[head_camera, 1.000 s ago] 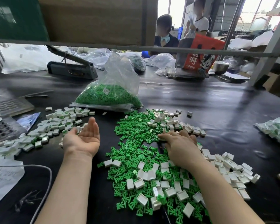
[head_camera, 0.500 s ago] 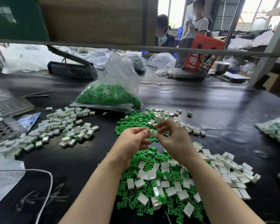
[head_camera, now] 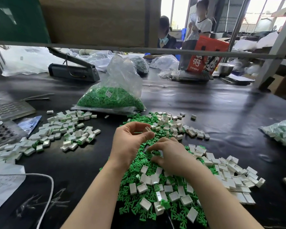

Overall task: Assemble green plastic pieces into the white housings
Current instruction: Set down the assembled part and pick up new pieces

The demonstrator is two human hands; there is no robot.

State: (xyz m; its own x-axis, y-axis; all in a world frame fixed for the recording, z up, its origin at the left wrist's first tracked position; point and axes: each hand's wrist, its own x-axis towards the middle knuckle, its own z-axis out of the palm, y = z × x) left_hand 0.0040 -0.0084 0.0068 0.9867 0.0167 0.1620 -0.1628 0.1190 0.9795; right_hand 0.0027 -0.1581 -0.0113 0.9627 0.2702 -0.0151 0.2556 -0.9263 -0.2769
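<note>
A heap of loose green plastic pieces [head_camera: 139, 164] mixed with empty white housings [head_camera: 142, 188] covers the black table in front of me. My left hand [head_camera: 130, 142] hovers above the heap and pinches a white housing [head_camera: 147, 129] between thumb and fingers. My right hand [head_camera: 170, 156] lies low on the green pieces, its curled fingertips pinching among them; what they hold is hidden. More white housings [head_camera: 228, 172] spread to the right. A pile of housings with green inserts [head_camera: 63, 131] lies at the left.
A clear bag of green pieces [head_camera: 112, 98] stands behind the heap. A perforated metal fixture [head_camera: 3, 131], papers [head_camera: 3, 180] and a white cable [head_camera: 48, 192] are at the left. Another bag [head_camera: 282, 131] sits at the right edge. A bag sealer [head_camera: 73, 71] and two people are at the back.
My left hand swung from the left pile to the middle and took a white housing. My right hand rose to meet it, then dropped back onto the green pieces.
</note>
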